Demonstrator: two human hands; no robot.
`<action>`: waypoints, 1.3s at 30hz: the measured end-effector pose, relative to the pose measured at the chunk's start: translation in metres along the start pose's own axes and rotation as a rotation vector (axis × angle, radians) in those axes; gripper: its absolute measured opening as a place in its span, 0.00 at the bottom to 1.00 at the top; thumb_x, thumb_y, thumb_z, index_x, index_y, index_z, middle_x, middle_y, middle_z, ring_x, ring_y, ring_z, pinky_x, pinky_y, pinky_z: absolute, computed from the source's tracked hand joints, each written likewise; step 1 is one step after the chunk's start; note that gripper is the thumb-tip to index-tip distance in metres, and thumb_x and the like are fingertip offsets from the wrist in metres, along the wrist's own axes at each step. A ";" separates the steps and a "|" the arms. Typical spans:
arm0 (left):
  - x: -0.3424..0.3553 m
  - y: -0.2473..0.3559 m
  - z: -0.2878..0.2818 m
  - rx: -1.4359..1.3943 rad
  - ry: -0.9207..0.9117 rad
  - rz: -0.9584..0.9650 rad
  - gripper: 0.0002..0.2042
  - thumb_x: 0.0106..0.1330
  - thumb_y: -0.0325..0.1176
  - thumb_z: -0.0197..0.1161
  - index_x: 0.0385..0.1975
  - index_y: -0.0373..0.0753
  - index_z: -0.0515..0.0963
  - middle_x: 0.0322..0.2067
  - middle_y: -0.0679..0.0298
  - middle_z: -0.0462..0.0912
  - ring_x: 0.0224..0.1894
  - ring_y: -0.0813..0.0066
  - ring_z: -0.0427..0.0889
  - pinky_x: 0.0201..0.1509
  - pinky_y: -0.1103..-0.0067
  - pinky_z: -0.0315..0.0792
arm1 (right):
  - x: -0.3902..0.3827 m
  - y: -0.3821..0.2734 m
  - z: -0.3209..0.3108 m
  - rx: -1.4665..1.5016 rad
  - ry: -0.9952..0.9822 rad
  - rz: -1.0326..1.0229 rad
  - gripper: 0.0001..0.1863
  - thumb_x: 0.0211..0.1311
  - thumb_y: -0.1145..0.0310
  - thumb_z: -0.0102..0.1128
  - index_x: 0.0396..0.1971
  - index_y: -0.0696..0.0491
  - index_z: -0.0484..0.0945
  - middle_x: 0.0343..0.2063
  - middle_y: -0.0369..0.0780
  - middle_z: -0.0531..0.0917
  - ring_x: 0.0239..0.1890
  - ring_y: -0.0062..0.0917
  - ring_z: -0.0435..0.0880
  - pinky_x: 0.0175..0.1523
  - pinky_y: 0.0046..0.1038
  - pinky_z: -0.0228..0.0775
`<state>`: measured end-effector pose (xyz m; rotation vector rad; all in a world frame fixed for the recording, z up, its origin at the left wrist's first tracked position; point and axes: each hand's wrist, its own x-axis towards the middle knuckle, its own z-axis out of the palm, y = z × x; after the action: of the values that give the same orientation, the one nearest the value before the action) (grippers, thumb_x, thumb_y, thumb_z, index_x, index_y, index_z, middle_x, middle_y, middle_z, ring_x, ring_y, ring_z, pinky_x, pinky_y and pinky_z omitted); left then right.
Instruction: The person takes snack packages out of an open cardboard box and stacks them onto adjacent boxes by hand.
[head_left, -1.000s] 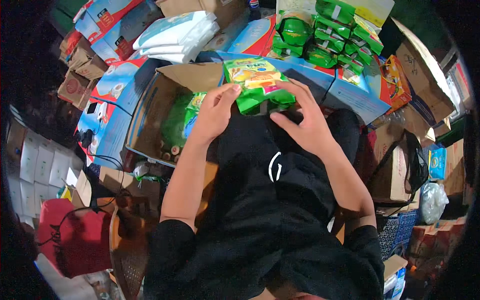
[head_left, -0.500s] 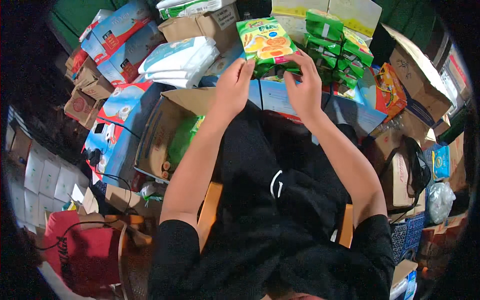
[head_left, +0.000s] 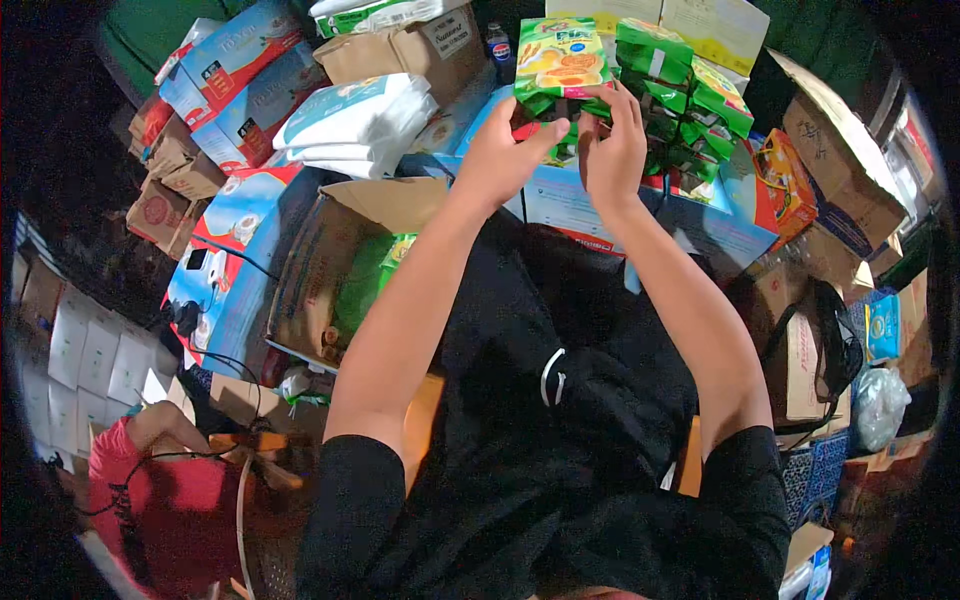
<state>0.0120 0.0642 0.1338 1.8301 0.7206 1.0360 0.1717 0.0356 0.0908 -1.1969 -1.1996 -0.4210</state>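
A green and yellow packet (head_left: 562, 62) printed with round pastries is between my two hands at the far middle. My left hand (head_left: 503, 160) grips its near left corner, thumb stretched along the near side. At the near right corner, my right hand (head_left: 614, 150) curls its fingers over the packet's edge. Just right of it are two stacks of similar green packets (head_left: 652, 48), the right stack (head_left: 718, 95) leaning slightly. Below the held packet more green and dark wrapping shows, partly hidden by my fingers. Blue and white cartons (head_left: 572, 205) stand beneath as a surface.
An open cardboard box (head_left: 300, 285) holding a green bag is by my left forearm. White plastic packs (head_left: 350, 120) lie beyond it, near a dark bottle (head_left: 498, 48). An orange box (head_left: 785, 185) stands right. Another person in red (head_left: 170, 500) sits at lower left.
Both hands and the packet have shifted right, against the green stacks. The dark bottle behind now shows more fully. At lower left, the other person's arm is raised.
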 end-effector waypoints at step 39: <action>0.166 -0.070 0.030 -0.217 -0.126 -0.077 0.36 0.74 0.57 0.57 0.75 0.41 0.62 0.71 0.59 0.68 0.73 0.67 0.65 0.76 0.69 0.56 | 0.008 0.041 0.008 -0.096 -0.308 0.120 0.39 0.55 0.68 0.69 0.67 0.58 0.62 0.74 0.61 0.49 0.71 0.66 0.57 0.74 0.55 0.55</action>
<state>0.1145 0.2150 0.1227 1.6512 0.5755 0.9036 0.2030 0.0609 0.0775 -1.4462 -1.3722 -0.2101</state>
